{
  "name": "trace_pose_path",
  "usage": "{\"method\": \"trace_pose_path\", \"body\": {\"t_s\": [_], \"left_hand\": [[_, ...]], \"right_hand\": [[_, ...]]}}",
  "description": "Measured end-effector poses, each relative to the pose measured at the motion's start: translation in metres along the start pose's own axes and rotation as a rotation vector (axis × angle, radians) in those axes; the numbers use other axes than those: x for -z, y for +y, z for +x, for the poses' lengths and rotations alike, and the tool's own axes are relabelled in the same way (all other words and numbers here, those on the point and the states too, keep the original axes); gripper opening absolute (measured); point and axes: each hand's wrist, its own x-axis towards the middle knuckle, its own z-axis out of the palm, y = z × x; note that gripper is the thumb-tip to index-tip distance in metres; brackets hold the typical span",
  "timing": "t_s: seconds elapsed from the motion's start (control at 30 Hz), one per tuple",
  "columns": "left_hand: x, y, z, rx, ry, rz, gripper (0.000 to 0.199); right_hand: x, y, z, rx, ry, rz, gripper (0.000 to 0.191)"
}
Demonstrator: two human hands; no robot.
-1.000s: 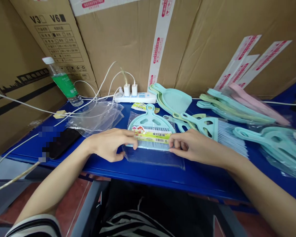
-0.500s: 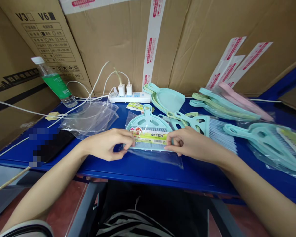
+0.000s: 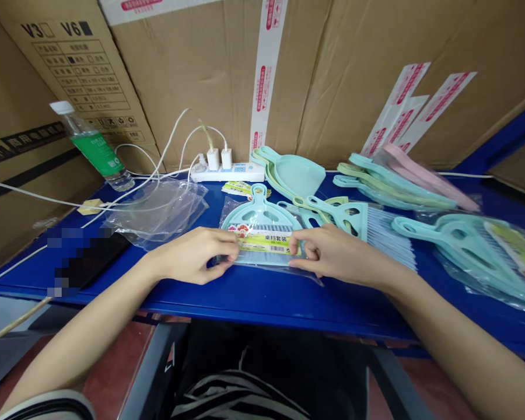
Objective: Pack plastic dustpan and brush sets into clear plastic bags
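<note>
A light-blue dustpan and brush set (image 3: 259,211) lies in a clear plastic bag at the middle of the table, handle pointing away from me. Under the film, a yellow-green printed card (image 3: 266,240) crosses the bristles. My left hand (image 3: 201,252) pinches the bag's near left corner between thumb and fingers. At the near right corner, my right hand (image 3: 321,251) is closed in the same way on the bag's edge. Loose brushes (image 3: 347,219) in light blue and green lie just beyond my right hand.
Empty clear bags (image 3: 157,207) lie left, near a dark flat object (image 3: 98,259) and a water bottle (image 3: 98,153). A power strip (image 3: 245,172) with cables, loose dustpans (image 3: 300,175) and more cards (image 3: 240,188) stand behind. Bagged sets (image 3: 472,248) lie right; cardboard (image 3: 332,76) walls the back.
The clear flap that hung toward me from the bag's near edge is now mostly folded in, with only a bit showing at the right. Both hands stay at the corners.
</note>
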Motion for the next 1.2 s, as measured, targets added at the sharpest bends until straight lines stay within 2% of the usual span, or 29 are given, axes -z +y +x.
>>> {"method": "trace_pose_path", "body": {"t_s": [0.2, 0.43, 0.57, 0.63, 0.73, 0.8, 0.9, 1.0, 1.07, 1.13, 1.2], "left_hand": [[0.008, -0.003, -0.005, 0.072, 0.011, -0.035, 0.022], [-0.002, -0.005, -0.005, 0.111, 0.018, 0.033, 0.022], [-0.003, -0.004, -0.002, 0.098, 0.012, 0.034, 0.01], [0.0, -0.005, -0.002, 0.1, 0.016, 0.003, 0.015], [0.002, -0.006, -0.002, 0.128, 0.028, -0.024, 0.016], [0.001, -0.007, -0.002, 0.145, 0.03, -0.033, 0.015], [-0.001, -0.008, -0.002, 0.156, 0.036, -0.055, 0.014], [-0.002, -0.009, -0.002, 0.174, 0.048, -0.075, 0.014], [-0.002, -0.008, -0.001, 0.186, 0.058, -0.08, 0.014], [-0.002, -0.008, 0.0, 0.193, 0.067, -0.08, 0.013], [-0.002, -0.007, 0.001, 0.2, 0.074, -0.08, 0.013]], "right_hand": [[0.001, 0.001, -0.001, 0.028, -0.025, 0.026, 0.009], [-0.001, 0.004, 0.0, 0.016, -0.016, -0.022, 0.009], [0.003, 0.005, -0.001, 0.038, -0.057, 0.0, 0.011], [0.006, 0.006, -0.003, 0.04, -0.089, 0.033, 0.016], [0.012, 0.005, -0.007, 0.05, -0.138, 0.076, 0.035], [0.014, 0.005, -0.009, 0.043, -0.151, 0.054, 0.038], [0.015, 0.003, -0.014, 0.036, -0.123, -0.071, 0.036], [0.013, 0.001, -0.019, 0.068, -0.122, -0.155, 0.044], [0.01, 0.001, -0.02, 0.076, -0.123, -0.148, 0.039], [0.006, 0.001, -0.018, 0.058, -0.084, -0.128, 0.026], [0.002, 0.002, -0.014, 0.027, -0.024, -0.109, 0.03]]}}
